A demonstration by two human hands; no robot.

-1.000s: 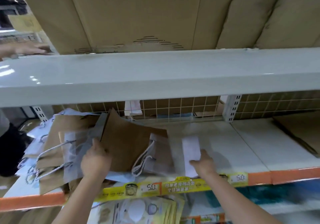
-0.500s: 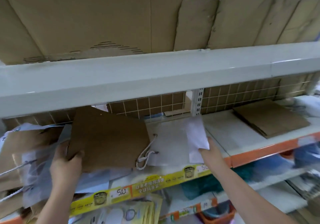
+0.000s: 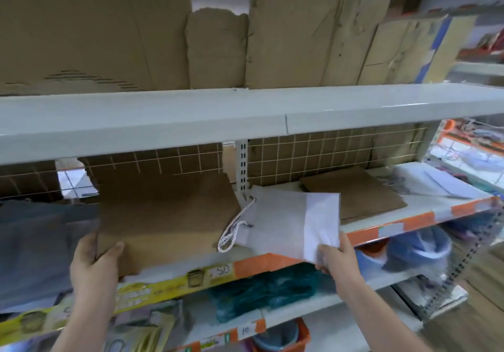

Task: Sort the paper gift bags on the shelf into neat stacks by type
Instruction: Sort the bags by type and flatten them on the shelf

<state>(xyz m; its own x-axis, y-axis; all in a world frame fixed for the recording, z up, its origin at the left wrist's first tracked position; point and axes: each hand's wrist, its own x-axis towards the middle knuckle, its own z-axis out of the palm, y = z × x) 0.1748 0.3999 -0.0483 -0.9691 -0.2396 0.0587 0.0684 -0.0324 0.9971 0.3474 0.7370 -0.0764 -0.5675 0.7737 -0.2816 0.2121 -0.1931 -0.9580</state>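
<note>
Presently the left hand (image 3: 94,263) grips the near left corner of a brown paper bag (image 3: 166,215), thumb curled over its top face and fingers tucked beneath the edge; the bag lies flat, overhanging the front lip of the shelf (image 3: 381,225) slightly. The right hand (image 3: 336,256) pinches the near right corner of a white paper bag (image 3: 289,225) — thumb on top, fingers under — and that corner is lifted clear of the shelf edge while the far end of the bag rests on the shelf surface. Both bags sit side by side at the centre of the shelf, the white one just right of the brown one and touching it, with a white twisted cord handle (image 3: 231,231) looping out between them. To the right, on the same shelf and partly overlapped by the white bag's far corner, 1 low flat stack of brown bags (image 3: 362,193) lies square to the back. Further right, pale flat items are visible but blurred; their type cannot be told. At the far left a heap of greyish bags (image 3: 35,242) lies in shadow, also blurred. Behind runs a wire grid panel (image 3: 313,155) backed with cardboard, and a white perforated upright (image 3: 241,166) divides the 2 bays. Along the front edge a yellow price strip (image 3: 174,283) shows "50" — orange trim continues to its right. Flattened cardboard sheets (image 3: 286,38) stand on the white shelf above.
</note>
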